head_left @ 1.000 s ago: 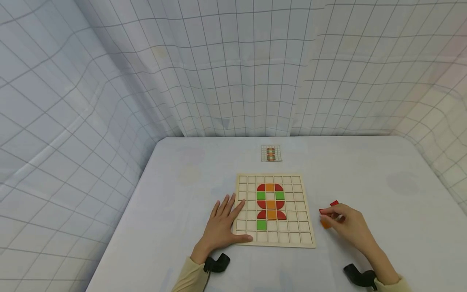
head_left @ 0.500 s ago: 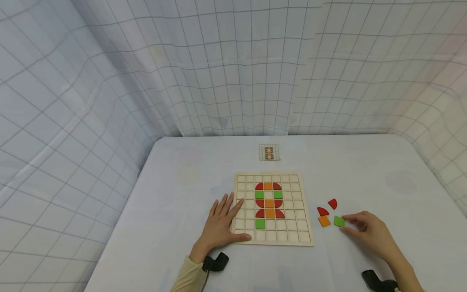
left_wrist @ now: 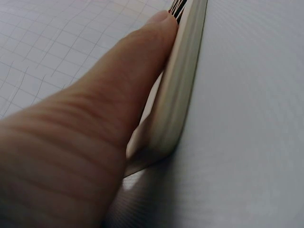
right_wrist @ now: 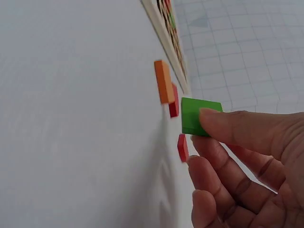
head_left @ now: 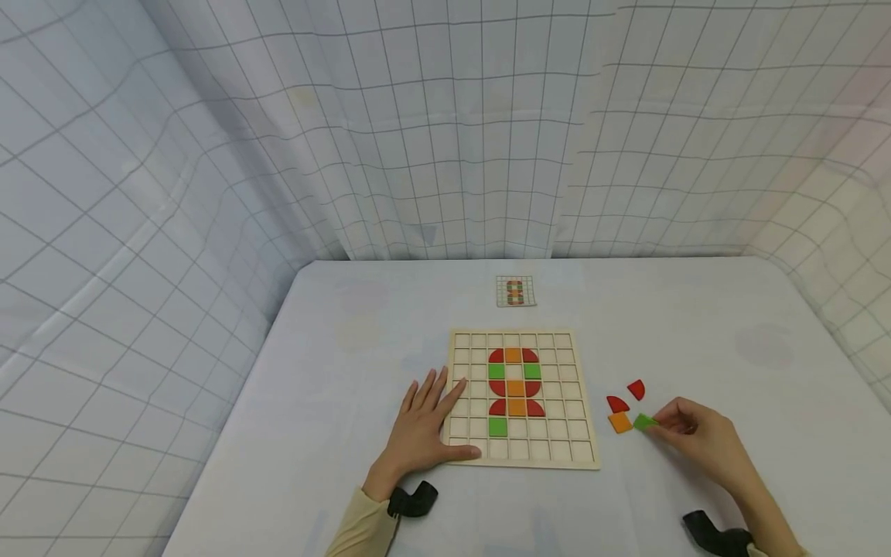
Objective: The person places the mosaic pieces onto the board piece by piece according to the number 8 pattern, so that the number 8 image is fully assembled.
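My left hand (head_left: 421,433) lies with spread, straight fingers on the left edge and lower left corner of a wooden grid board (head_left: 583,456). In the left wrist view its thumb (left_wrist: 118,71) rests along the board's rim (left_wrist: 171,109). Between thumb and fingertips, my right hand (head_left: 703,441) pinches a green square tile (right_wrist: 194,116), tilted, right of the board. Beside it are an orange square tile (head_left: 620,422) and two red quarter-round tiles, one nearer (head_left: 616,404) and one farther back (head_left: 636,389). Red, orange and green tiles fill several cells in the board's middle columns.
A small pattern card (head_left: 516,292) lies behind the board, showing a similar coloured figure on a grid. The white-covered table (head_left: 362,325) ends at a checked curtain (head_left: 459,155) at the back and sides. Black wrist cameras sit on both wrists.
My right hand moved off the orange and red tiles to the right, then took hold of the green tile, which is now tilted and slightly further left. The left hand has stayed put.
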The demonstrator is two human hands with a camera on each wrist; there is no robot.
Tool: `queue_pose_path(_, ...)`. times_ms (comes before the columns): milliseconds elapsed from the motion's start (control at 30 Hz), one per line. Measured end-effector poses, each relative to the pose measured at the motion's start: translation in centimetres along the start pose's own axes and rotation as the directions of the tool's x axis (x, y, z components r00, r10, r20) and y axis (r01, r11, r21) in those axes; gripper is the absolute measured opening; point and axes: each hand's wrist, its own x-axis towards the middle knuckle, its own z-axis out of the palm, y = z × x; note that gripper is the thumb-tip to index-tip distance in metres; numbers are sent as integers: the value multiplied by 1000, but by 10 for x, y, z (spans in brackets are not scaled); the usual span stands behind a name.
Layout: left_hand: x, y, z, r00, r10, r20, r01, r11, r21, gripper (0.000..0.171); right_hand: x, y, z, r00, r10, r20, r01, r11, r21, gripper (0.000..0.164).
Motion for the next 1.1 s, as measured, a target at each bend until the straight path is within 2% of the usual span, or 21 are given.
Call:
queue_pose_path(133,0,1,-1,1000,1,-2,-1,1000,0,104,4,-18,10,999,-32,4,31,998,63,18)
queue_pose_path(267,0,1,-1,1000,9,-9,-9,1000,4,104,8,-41,28,992,-95,77,84,987,138,17)
queue_pose_path(433,1,1,-1,1000,9,-5,-9,1000,0,104,19,-62,54,965,-177,192,134,967,214,14)
queue_pose_path(567,1,1,0,1000,8,-6,-8,1000,-5,104,28,-71,70,944,-222,244,162,956,246,13)
queue_pose_path(767,0,0,0,1000,10,0,-10,1000,-3,104,34,-79,83,938,-229,261,176,962,211,13)
queue_pose_path(1100,1,-1,2,1000,5,-4,-5,1000,7,105,33,-87,90,954,-178,241,156,982,105,14)
